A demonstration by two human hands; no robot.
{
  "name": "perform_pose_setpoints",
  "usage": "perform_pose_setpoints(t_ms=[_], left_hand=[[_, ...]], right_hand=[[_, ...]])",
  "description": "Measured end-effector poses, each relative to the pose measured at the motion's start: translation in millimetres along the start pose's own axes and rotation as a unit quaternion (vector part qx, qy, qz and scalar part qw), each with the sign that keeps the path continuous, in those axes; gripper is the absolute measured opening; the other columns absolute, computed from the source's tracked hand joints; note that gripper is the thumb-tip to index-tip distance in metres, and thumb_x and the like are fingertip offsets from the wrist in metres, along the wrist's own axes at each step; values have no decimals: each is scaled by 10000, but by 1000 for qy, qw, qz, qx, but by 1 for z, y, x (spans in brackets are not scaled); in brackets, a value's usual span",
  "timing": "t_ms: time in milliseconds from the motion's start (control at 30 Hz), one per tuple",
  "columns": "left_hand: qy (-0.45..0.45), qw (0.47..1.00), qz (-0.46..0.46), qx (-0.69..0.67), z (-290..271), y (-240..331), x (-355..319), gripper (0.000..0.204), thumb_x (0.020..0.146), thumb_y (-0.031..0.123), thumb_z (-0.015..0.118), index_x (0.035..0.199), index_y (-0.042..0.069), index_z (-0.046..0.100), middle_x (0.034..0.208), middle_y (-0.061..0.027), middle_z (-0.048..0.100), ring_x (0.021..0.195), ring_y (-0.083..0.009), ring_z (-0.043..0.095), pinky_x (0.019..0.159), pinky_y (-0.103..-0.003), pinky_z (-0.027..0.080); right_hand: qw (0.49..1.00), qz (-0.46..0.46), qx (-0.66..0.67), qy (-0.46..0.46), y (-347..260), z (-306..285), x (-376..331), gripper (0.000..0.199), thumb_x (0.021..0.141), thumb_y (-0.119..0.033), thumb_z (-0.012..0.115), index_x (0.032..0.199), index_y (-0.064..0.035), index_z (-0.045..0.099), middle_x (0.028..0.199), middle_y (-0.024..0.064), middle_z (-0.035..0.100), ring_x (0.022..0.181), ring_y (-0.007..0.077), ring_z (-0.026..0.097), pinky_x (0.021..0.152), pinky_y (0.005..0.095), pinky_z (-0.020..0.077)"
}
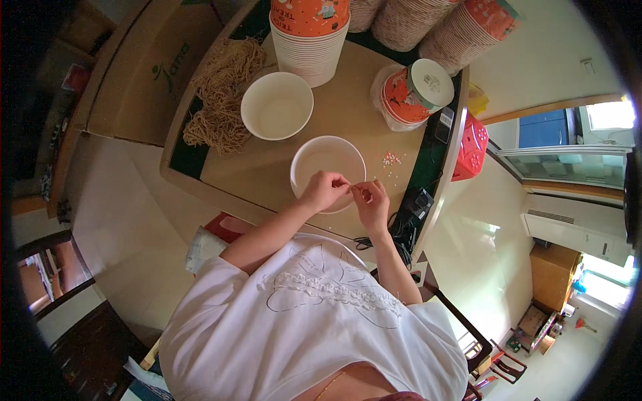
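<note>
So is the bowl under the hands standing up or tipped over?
Upright: the white bowl has its round opening facing up, and its inside shows.

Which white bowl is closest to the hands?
The front bowl, with the left hand over its rim; the back bowl sits farther off, beside tangled strands.

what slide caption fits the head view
Left hand and right hand close together over a white bowl, near tangled strands and stacked cups
</note>
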State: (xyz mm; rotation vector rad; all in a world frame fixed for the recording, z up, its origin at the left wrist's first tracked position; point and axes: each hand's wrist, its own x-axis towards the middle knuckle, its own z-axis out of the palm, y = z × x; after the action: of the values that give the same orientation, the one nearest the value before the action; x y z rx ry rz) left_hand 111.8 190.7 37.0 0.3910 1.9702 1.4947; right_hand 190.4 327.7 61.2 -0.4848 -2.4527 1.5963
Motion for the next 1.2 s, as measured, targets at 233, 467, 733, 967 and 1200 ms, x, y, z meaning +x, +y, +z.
perform_pose_setpoints(t_ms=[233, 467, 733, 967, 1200], left_hand=[[60, 998, 19, -10, 1, -5, 2, 93, 813, 83, 608, 799, -7, 625, 751, -81, 667, 707, -143, 648, 651, -267, 511], [81, 995, 0, -64, -2, -28, 9, 85, 860, 44, 555, 867, -40, 551, 819, -103, 655, 752, -145, 644, 696, -268, 519], [16, 997, 82, 3, -4, -5, 1, 190, 798, 138, 657, 946, 18, 650, 811, -108, 674, 702, -183, 649, 626, -299, 505], [37, 986, 81, 144, -14, 11, -8, 105, 792, 120, 656, 828, 21, 651, 723, -102, 657, 641, -146, 623, 595, -291, 481], [22, 997, 59, 39, -19, 27, -17, 111, 798, 102, 672, 824, 0, 637, 723, -42, 654, 634, -79, 571, 600, -250, 471]], right_hand=[[995, -40, -95, -6, -9, -2, 0, 54, 755, -48, 659, 806, -54, 644, 720, 97, 532, 636, 211, 522, 584, 320, 444], [993, -46, -104, 7, -9, -3, 1, 46, 756, -47, 651, 796, -43, 629, 714, 104, 528, 646, 229, 539, 587, 329, 449], [993, -52, -102, 1, -10, -3, 0, 57, 757, -41, 648, 813, -43, 632, 723, 108, 532, 650, 231, 545, 588, 332, 450], [991, -67, -111, -31, -6, -4, 1, 89, 748, -25, 648, 833, -37, 624, 767, 127, 545, 696, 276, 565, 600, 347, 454], [985, -128, -111, -35, -22, -7, 5, 109, 737, -21, 656, 834, -34, 609, 812, 129, 562, 725, 300, 566, 621, 355, 459]])
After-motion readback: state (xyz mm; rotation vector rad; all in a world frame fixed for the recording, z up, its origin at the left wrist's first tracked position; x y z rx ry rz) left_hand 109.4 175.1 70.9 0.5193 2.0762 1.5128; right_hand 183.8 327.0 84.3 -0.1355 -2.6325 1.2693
